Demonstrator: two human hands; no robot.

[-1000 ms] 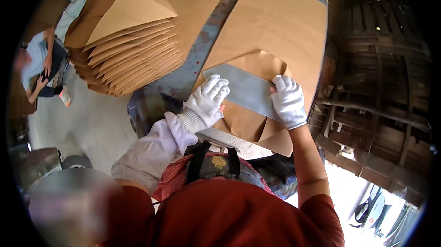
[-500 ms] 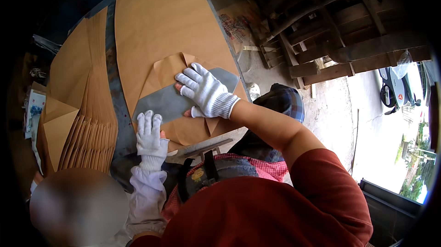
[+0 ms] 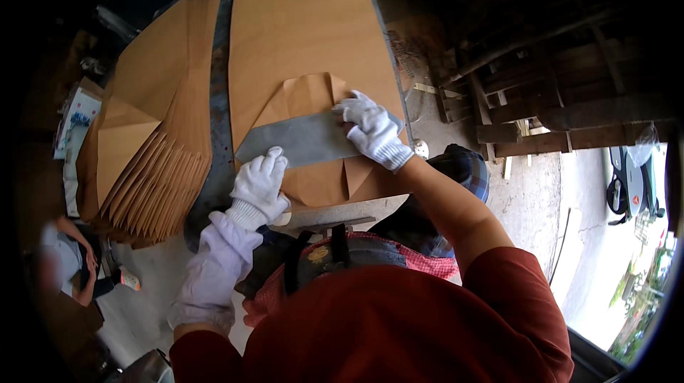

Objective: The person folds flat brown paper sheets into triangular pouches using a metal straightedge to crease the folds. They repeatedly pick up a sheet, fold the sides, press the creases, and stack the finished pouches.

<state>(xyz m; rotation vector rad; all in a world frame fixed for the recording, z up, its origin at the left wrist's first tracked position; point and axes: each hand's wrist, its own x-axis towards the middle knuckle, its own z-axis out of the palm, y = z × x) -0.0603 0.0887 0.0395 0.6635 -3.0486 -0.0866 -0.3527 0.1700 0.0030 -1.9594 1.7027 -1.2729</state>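
To the left we have a stack (image 3: 153, 187) of folded brown sheets, then a strip of counter (image 3: 220, 76). Our gloved left hand (image 3: 260, 182), fingers nearly straight, touches the left end of the grey plate (image 3: 303, 142), which lies across the paper (image 3: 313, 27) (its near end folded). Our right hand (image 3: 369, 126), fingers half bent, rests on the plate's right; whether it grips, we cannot tell.

At the far left, a person (image 3: 75, 258) in a pale top and dark trousers, and farther up, a white box (image 3: 83, 105); at the right, dark beams (image 3: 591, 118), a scooter (image 3: 631, 187) with a clear bag (image 3: 645, 141) near its top, pale floor (image 3: 529, 194) and greenery (image 3: 645, 294)
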